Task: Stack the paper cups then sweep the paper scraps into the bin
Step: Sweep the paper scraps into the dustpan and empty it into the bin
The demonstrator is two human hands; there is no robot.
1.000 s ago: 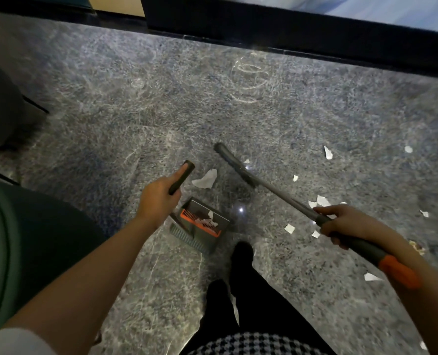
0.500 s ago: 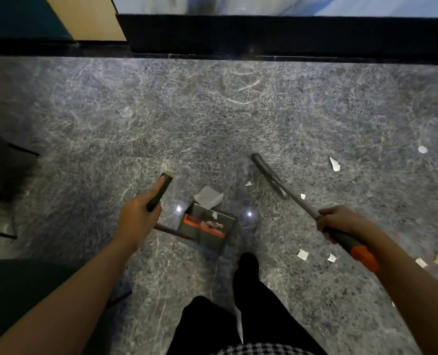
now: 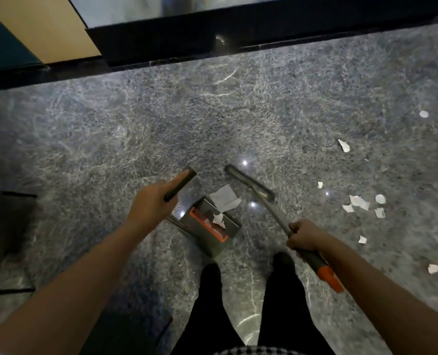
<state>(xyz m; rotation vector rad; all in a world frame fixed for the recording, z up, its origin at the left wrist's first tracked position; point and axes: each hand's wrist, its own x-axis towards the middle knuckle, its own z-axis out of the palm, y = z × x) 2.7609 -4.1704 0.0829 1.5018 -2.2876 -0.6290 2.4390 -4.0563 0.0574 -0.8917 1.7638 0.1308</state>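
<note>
Sweeping stage on a polished stone floor (image 3: pixel 136 124): the dustpan handle (image 3: pixel 180 183) is gripped by the left hand (image 3: pixel 151 204), fingers curled round it w/ the thumb laid along the top. The broom shaft (image 3: pixel 276 216) is clenched in the fist of the right hand (image 3: pixel 303 237), just ahead of its orange end. The dustpan (image 3: pixel 210 226) is set on the floor in front of the feet. One small scrap (image 3: pixel 218 218) is already lodged inside, and a large scrap (image 3: pixel 224 198) is seen at its far edge, btwn pan and broom head (image 3: pixel 248 185). More loose scraps (image 3: pixel 358 203) are scattered well apart to the right. No cups or bin are in view.

For a clean pass, the pan's lip should be held flat vs. the floor so paper isn't pushed under it. The broom head is best drawn toward the pan in short, low strokes, since light paper is likely to be flicked away by fast ones. The right-side scraps are probably best gathered into one pile first, w/ the pan then brought to them.
</note>
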